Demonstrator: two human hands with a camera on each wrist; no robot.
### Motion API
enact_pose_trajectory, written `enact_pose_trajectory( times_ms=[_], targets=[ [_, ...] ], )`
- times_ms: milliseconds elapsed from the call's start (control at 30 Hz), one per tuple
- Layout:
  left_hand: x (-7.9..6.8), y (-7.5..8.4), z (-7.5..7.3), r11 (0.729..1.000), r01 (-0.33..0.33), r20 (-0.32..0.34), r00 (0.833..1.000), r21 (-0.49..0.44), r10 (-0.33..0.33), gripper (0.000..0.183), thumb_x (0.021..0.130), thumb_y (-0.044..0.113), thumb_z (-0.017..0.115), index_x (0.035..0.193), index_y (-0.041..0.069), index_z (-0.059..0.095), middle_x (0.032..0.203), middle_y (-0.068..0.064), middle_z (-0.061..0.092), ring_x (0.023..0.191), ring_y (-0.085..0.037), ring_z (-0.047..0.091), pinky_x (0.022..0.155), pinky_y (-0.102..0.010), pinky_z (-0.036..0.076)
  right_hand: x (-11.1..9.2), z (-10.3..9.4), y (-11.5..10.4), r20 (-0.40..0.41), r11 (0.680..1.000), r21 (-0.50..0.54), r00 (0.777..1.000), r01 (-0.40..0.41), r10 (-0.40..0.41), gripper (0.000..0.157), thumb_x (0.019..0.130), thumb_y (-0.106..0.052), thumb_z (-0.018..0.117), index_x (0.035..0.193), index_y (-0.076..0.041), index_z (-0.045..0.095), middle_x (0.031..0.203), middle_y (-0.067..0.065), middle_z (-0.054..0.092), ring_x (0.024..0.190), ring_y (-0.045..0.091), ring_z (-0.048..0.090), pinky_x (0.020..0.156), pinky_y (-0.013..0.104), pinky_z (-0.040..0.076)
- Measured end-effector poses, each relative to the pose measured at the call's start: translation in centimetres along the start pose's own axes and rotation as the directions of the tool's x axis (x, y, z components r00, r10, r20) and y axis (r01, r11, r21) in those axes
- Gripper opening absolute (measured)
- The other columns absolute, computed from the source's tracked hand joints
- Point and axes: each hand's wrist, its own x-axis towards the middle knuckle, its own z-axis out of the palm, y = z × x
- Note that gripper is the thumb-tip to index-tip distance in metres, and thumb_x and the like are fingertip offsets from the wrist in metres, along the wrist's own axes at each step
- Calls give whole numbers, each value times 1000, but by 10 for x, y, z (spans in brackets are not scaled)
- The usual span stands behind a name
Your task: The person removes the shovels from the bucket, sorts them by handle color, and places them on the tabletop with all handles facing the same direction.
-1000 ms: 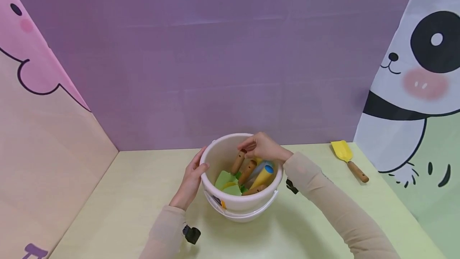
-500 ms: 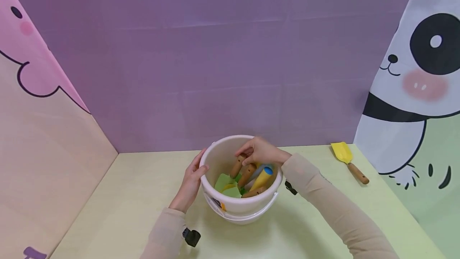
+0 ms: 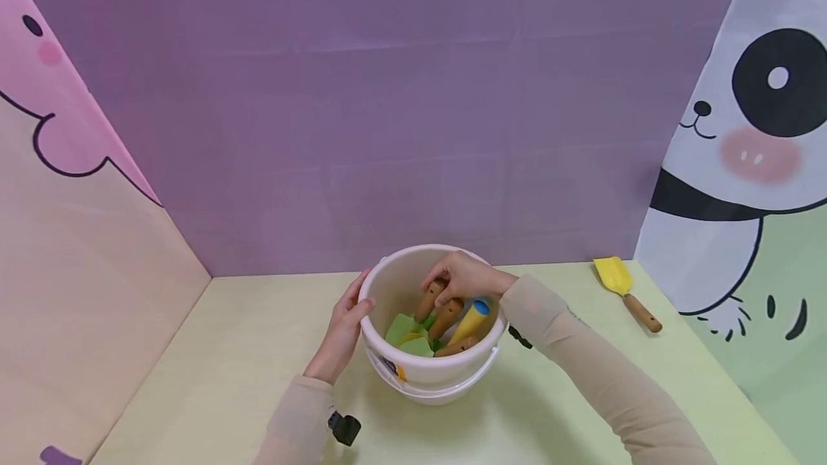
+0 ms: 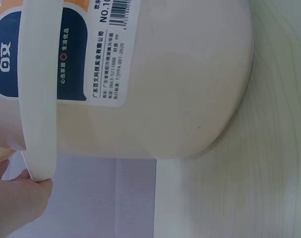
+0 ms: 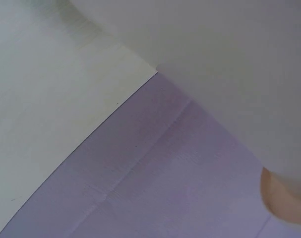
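Observation:
A white bucket (image 3: 429, 375) stands on the table, holding several toy garden tools. My left hand (image 3: 342, 325) grips its left rim, thumb over the edge; the left wrist view shows the fingers (image 4: 29, 191) at that rim. My right hand (image 3: 468, 276) reaches into the bucket and pinches the upper end of a wooden handle (image 3: 428, 301). Close by lie another wooden handle (image 3: 446, 319), a third low at the front (image 3: 457, 347), a yellow handle with a blue end (image 3: 472, 321) and green tool heads (image 3: 402, 327). The tool head below the pinched handle is hidden.
A yellow toy shovel (image 3: 614, 276) with a wooden handle lies at the table's back right. Purple backing (image 3: 413, 106) rises behind, with printed side panels left and right. The bucket's white bail (image 3: 446, 390) hangs down in front.
My right hand has sunk slightly deeper into the bucket, the wooden handle going down with it. My left hand stays on the rim.

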Motion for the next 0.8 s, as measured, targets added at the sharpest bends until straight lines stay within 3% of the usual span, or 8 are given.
enact_pose_trajectory(
  times_ms=[167,367,600,800],
  targets=[
    [-1,-1,1,1000,4,-1,1000,1,-4,59,89,9,42,145,12,25,148,-10,28,125,-22,35,96,-29,38,1,1,2,32,999,-41,999,14,-13,27,71,-6,76,97,-8,72,91,-2,70,79,9,54,65,20,47],
    [1,-2,1,1000,-10,15,1000,2,10,59,89,11,42,146,13,25,147,-9,30,125,-23,36,100,-38,36,1,0,1,64,998,-64,998,-12,16,27,69,-4,77,95,-9,73,91,-1,69,80,9,53,66,20,47],
    [1,-2,0,1000,0,10,1000,-7,0,59,89,10,42,145,15,26,147,-8,30,126,-23,34,101,-41,34,3,3,0,189,986,-166,982,25,7,27,71,-4,75,96,-12,73,97,-3,70,91,6,56,76,16,47],
    [1,-3,0,1000,0,2,1000,-10,0,58,89,8,41,145,14,26,147,-9,29,127,-24,33,102,-43,33,4,4,0,189,983,-180,982,30,4,27,71,-5,75,97,-12,73,97,-3,70,93,9,58,78,18,48]
  ],
)
